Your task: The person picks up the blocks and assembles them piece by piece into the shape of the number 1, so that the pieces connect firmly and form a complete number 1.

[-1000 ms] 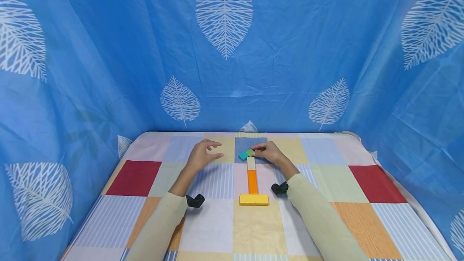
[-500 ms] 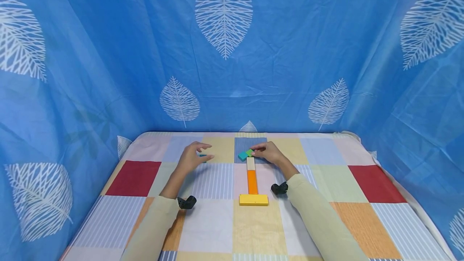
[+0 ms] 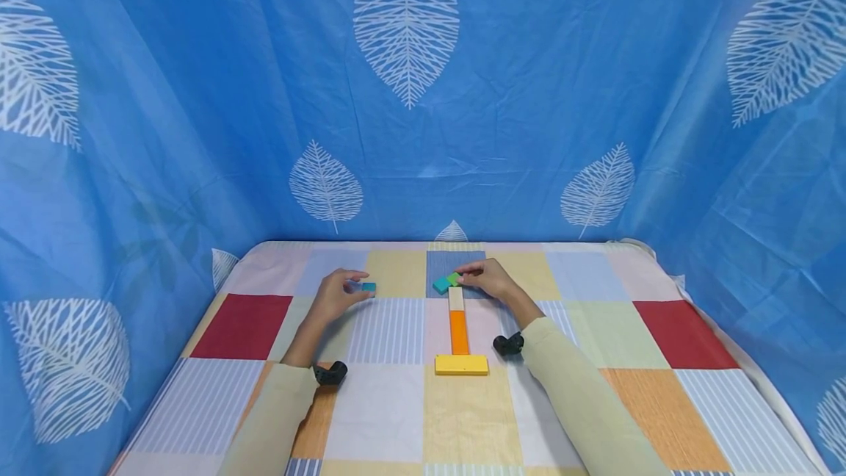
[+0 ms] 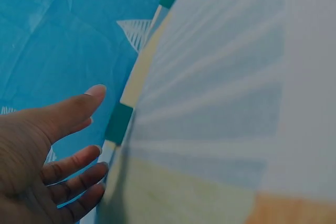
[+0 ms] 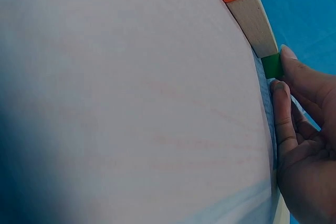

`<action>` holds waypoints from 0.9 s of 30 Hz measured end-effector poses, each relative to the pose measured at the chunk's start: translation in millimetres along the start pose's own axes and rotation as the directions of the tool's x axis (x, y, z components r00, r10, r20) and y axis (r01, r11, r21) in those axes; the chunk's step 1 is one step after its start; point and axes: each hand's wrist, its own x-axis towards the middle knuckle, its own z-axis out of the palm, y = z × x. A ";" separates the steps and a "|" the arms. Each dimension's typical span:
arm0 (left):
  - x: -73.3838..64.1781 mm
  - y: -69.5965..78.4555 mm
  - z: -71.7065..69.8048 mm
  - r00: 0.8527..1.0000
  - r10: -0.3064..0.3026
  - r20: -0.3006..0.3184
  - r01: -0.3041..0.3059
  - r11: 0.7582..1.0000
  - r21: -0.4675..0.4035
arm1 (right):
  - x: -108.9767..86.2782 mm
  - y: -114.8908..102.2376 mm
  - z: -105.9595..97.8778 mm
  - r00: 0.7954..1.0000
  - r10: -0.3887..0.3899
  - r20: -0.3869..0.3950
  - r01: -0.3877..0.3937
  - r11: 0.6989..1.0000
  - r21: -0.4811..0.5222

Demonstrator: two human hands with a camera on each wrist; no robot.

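Note:
My right hand (image 3: 492, 279) pinches a small green block (image 5: 272, 66) at the far end of a row of blocks. A teal block (image 3: 440, 285) lies against the green one on its left. Toward me the row goes on with a plain wooden block (image 3: 456, 299), an orange block (image 3: 459, 333) and a yellow block (image 3: 461, 366) laid crosswise. Farther left, a separate teal-blue block (image 4: 119, 124) lies on the cloth. Around it my left hand (image 3: 333, 297) is held with thumb and fingers apart, not gripping it.
A patchwork cloth (image 3: 377, 402) covers the table. Blue curtains with white leaf prints (image 3: 502, 131) hang behind it and along both sides. Black wrist cameras (image 3: 330, 374) sit on both wrists.
My left hand has moved left and slightly toward me, and the separate teal-blue block has come into sight beside its fingers. My right hand stays at the green block.

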 end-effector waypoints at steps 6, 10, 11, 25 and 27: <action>-0.9 -11.6 -1.0 1.000 0.005 0.012 -0.004 1.000 -0.007 | 0.5 0.9 -0.4 1.000 -0.005 0.005 0.005 1.000 -0.012; -1.5 -15.0 -0.5 1.000 0.018 0.002 -0.018 1.000 -0.022 | 0.3 0.8 -0.4 1.000 -0.006 0.004 0.006 1.000 -0.005; -1.9 -15.5 -0.2 1.000 0.020 -0.001 -0.020 1.000 -0.023 | 0.0 0.9 -0.4 1.000 -0.006 0.002 0.006 1.000 -0.006; -5.3 -24.0 5.2 0.999 0.021 -0.044 -0.023 0.998 -0.067 | 2.2 4.1 1.3 1.000 -0.010 0.005 0.010 1.000 -0.014; -5.5 -23.7 5.3 0.998 0.028 -0.049 -0.032 0.997 -0.072 | 2.0 4.7 0.8 1.000 -0.017 0.002 0.017 1.000 -0.012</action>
